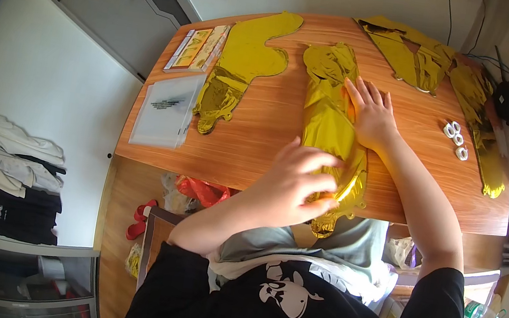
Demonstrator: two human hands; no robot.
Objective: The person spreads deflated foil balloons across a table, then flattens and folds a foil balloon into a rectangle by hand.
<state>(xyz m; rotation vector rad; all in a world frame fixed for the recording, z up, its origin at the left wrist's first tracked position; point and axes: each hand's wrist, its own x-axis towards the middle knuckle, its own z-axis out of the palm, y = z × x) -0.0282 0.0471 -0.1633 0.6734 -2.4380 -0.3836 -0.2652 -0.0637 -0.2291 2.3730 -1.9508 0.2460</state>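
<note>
A flat gold foil balloon [324, 118] stretches lengthwise across the table in front of me, its surface creased and shiny. Its near end, with a small tab, reaches past the table's front edge. My right hand [371, 116] rests flat on the balloon's right side with fingers extended toward the far end. Over the near part of the balloon is my left hand [300, 185], its fingers bent but apart and slightly blurred. Whether the left fingertips touch the foil I cannot tell.
Another flat gold balloon [253, 60] lies to the left, beside a picture-covered booklet or box [197, 49] and a clear plastic sleeve [166, 113]. More gold balloons [415, 54] lie at the far right. Several small white rolls [457, 135] sit right of my arm, near a black router [507, 98].
</note>
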